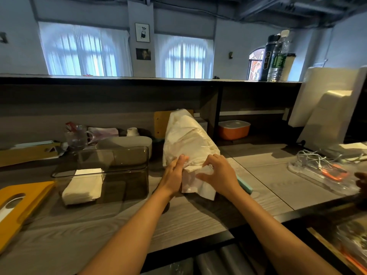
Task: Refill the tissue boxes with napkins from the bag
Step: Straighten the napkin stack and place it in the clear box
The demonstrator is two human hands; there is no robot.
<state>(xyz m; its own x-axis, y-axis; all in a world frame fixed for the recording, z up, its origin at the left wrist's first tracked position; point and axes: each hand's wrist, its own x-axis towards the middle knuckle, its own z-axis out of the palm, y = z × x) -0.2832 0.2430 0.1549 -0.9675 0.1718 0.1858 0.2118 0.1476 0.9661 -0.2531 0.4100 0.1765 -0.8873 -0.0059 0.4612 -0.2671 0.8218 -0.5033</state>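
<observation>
A clear plastic bag (188, 137) stuffed with white napkins lies on the desk, its open end toward me. My left hand (174, 173) presses flat, fingers straight, against the left side of the bag's mouth. My right hand (216, 173) curls its fingers and thumb round the napkins (196, 185) sticking out of the opening. To the left stands a smoky transparent tissue box (127, 175) with a short stack of napkins (83, 187) inside. Behind it sits a grey-white tissue box (127, 142).
A yellow lid (21, 203) with an oval slot lies at the left desk edge. A glass mug (76, 138) and clutter stand behind the boxes. An orange container (233, 129) sits in the shelf. Cables and a power strip (317, 165) lie right, beside a white monitor (325, 114).
</observation>
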